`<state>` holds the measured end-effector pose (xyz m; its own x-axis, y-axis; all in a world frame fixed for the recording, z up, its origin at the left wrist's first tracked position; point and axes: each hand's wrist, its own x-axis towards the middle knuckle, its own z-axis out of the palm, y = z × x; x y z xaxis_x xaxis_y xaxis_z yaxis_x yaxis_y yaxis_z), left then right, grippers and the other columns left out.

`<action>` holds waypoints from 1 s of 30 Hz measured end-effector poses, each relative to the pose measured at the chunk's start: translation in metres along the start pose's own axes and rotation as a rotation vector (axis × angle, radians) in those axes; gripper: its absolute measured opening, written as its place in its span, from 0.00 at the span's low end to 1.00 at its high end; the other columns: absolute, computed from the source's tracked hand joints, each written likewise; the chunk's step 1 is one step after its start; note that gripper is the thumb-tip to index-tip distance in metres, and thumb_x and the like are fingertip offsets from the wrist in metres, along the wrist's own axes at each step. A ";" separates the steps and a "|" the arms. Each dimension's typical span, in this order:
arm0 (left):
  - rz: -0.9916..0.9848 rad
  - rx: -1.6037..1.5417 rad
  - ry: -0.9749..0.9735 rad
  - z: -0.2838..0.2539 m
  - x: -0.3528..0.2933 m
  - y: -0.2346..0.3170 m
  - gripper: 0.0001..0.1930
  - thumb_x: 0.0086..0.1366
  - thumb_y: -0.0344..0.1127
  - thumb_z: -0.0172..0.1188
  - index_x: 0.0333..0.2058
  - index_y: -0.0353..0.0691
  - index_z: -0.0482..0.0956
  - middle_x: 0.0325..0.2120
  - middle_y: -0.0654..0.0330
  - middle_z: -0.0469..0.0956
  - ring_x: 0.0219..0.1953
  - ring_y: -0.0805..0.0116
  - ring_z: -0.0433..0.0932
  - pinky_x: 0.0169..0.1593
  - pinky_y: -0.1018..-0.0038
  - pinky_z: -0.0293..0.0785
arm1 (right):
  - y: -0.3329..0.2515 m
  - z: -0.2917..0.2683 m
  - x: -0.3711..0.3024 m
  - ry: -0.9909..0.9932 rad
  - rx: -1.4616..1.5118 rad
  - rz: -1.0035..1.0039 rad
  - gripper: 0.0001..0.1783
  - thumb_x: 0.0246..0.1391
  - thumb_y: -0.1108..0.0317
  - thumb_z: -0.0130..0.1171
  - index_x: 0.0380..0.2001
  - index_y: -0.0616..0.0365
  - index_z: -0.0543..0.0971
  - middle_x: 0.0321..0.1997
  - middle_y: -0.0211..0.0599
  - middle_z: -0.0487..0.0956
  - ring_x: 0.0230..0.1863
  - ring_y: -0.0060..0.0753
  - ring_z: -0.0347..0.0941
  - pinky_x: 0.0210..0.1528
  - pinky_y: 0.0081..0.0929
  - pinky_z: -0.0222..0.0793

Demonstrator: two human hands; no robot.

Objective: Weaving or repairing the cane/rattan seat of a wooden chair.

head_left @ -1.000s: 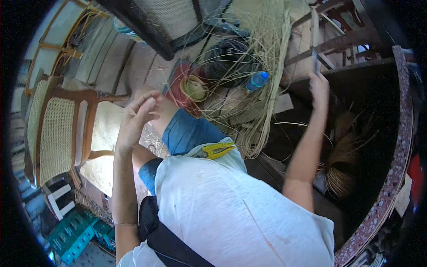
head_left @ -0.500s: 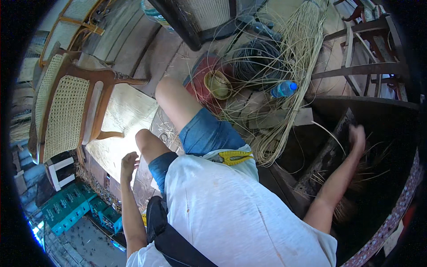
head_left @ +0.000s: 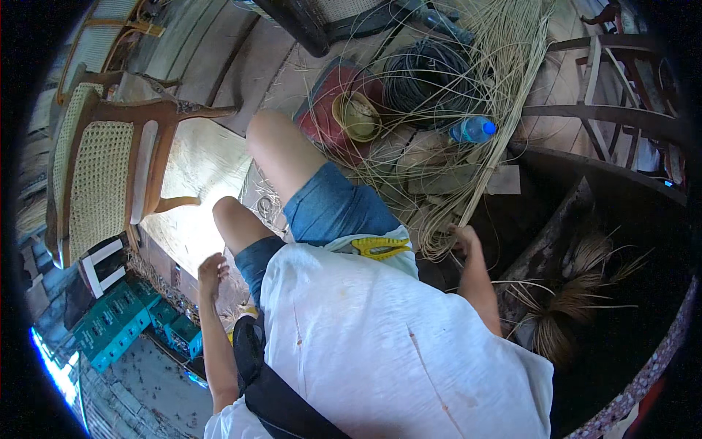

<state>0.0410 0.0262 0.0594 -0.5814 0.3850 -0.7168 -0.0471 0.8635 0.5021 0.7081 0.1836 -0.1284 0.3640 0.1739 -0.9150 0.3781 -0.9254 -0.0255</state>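
My right hand [head_left: 463, 240] is at the near, looped end of a long bundle of pale cane strands [head_left: 504, 124]. Its fingers look apart and reach toward the strands; whether they touch is hard to make out. My left hand [head_left: 210, 275] hangs beside my knee, fingers loosely bent and apart, with nothing visible in it. Yellow-handled cutters [head_left: 380, 247] lie on my lap. To the right, a tuft of brown fibre strands [head_left: 559, 322] lies in a dark, deep container [head_left: 607, 164] beside a rough wooden plank [head_left: 548, 227].
A cane-backed wooden chair [head_left: 102, 175] stands at the left by a pale board [head_left: 201, 172]. Ahead are a red basin [head_left: 322, 110], a yellowish bowl [head_left: 356, 117], a dark coil [head_left: 424, 84] and a blue-capped bottle [head_left: 473, 130]. Wooden frames [head_left: 599, 113] stand at the far right.
My right hand has moved left out of the dark container to the end of the cane bundle. My left hand has barely shifted. The fibre tuft is now more exposed.
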 end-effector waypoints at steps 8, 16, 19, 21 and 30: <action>0.724 0.168 -0.407 0.162 -0.066 0.247 0.16 0.68 0.35 0.53 0.51 0.34 0.76 0.42 0.57 0.80 0.44 0.71 0.77 0.48 0.74 0.74 | -0.104 -0.033 -0.100 -0.478 1.033 -0.678 0.12 0.57 0.59 0.61 0.29 0.56 0.76 0.23 0.28 0.76 0.21 0.21 0.72 0.22 0.23 0.68; 0.813 0.283 -0.992 0.352 -0.169 0.261 0.18 0.60 0.41 0.67 0.42 0.31 0.81 0.31 0.58 0.82 0.33 0.76 0.78 0.40 0.77 0.75 | -0.161 -0.053 -0.179 -0.469 1.203 -0.869 0.09 0.60 0.63 0.59 0.30 0.55 0.76 0.27 0.26 0.77 0.27 0.20 0.74 0.31 0.21 0.72; 0.770 0.358 -0.990 0.364 -0.165 0.253 0.15 0.60 0.36 0.67 0.41 0.31 0.80 0.27 0.61 0.80 0.32 0.79 0.76 0.38 0.79 0.74 | -0.159 -0.060 -0.174 -0.476 1.196 -0.871 0.08 0.60 0.63 0.59 0.30 0.54 0.75 0.27 0.26 0.77 0.27 0.20 0.74 0.32 0.22 0.73; 0.927 0.302 -0.954 0.369 -0.159 0.247 0.13 0.61 0.34 0.65 0.41 0.32 0.80 0.27 0.62 0.80 0.31 0.80 0.75 0.37 0.80 0.73 | -0.155 -0.066 -0.162 -0.675 1.166 -0.924 0.11 0.58 0.63 0.61 0.42 0.56 0.77 0.36 0.28 0.80 0.36 0.25 0.78 0.42 0.27 0.77; 0.750 0.142 -0.975 0.375 -0.153 0.247 0.09 0.61 0.33 0.63 0.35 0.33 0.81 0.24 0.62 0.79 0.27 0.78 0.73 0.35 0.77 0.71 | -0.152 -0.068 -0.156 -0.677 1.213 -0.883 0.14 0.57 0.61 0.63 0.40 0.58 0.78 0.34 0.32 0.81 0.34 0.26 0.79 0.38 0.26 0.78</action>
<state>0.4227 0.3022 0.1115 0.4233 0.8287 -0.3661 0.1599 0.3294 0.9306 0.6514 0.3195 0.0459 -0.1272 0.8901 -0.4377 -0.7112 -0.3895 -0.5853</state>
